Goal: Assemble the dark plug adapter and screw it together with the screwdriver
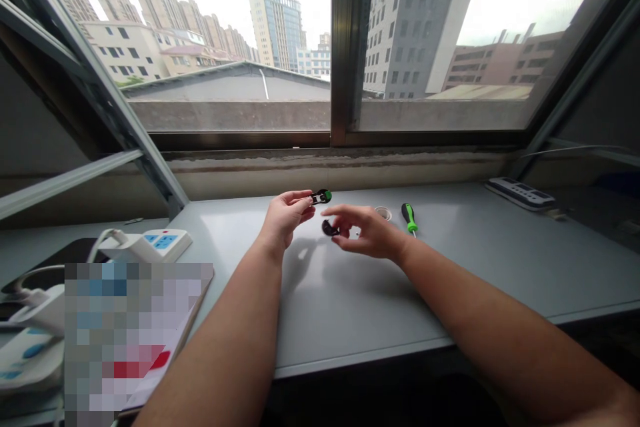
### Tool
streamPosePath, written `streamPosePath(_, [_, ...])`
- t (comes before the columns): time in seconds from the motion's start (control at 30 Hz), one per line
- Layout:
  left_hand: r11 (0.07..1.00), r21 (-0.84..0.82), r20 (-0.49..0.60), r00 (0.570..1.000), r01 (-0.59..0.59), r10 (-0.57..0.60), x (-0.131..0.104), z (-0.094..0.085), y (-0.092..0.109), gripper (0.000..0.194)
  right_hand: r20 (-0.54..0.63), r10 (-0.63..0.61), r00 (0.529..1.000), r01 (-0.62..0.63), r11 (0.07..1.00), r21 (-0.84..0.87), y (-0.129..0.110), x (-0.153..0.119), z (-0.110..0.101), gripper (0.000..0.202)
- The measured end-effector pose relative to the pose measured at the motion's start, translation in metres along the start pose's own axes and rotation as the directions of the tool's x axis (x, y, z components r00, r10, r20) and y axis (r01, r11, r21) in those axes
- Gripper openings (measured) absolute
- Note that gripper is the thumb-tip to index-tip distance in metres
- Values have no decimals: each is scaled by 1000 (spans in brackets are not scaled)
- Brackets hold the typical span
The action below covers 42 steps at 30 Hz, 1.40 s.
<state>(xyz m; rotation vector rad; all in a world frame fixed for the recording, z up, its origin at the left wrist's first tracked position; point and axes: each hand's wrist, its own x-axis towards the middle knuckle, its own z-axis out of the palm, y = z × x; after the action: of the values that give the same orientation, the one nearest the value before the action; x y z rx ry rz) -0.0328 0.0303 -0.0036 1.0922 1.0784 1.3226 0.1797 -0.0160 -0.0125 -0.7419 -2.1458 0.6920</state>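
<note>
Black-and-green part (323,197) is pinched by one end in the left hand (286,215), apparently to bare the other; the right hand (369,232) loosely grips a curved black piece (329,228), toward the far edge of the surface (340,320).

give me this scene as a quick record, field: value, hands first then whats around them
left hand: pinching a black-and-green part
right hand: holding a small dark curved piece at the fingertips
gap: the two held pieces are apart
table: light grey, under both hands
beyond right hand: a pale round item, and a black-and-green screwdriver to its right
left side: white power strip with blue sockets
behind table: window with dark frame, buildings outside
unclear: exact identity of held pieces
</note>
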Motion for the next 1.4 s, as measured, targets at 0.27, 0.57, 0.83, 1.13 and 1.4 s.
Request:
streamPosePath(0.27, [992,49,207,971,112,-120,-7,13,-7,34,-243,300,922,-188,899,395,28,-11,-46,38])
streamPosePath(0.57, [983,10,243,953,185,-182,-14,20,-5,27,-88,403,911,-331,841,429,37,-14,-59,46])
streamPosePath(0.83, [979,-31,200,961,199,-189,-13,22,-5,28,-242,59,969,-26,990,139,22,-13,-54,38])
streamPosePath(1.13, [977,-40,267,944,211,-193,-16,24,-2,31,-233,-209,950,154,960,-235,24,-9,-33,31])
streamPosePath(1.4, [974,-48,344,919,220,-191,-18,22,-1,37,-258,-168,951,103,963,-248,29,-10,-34,29])
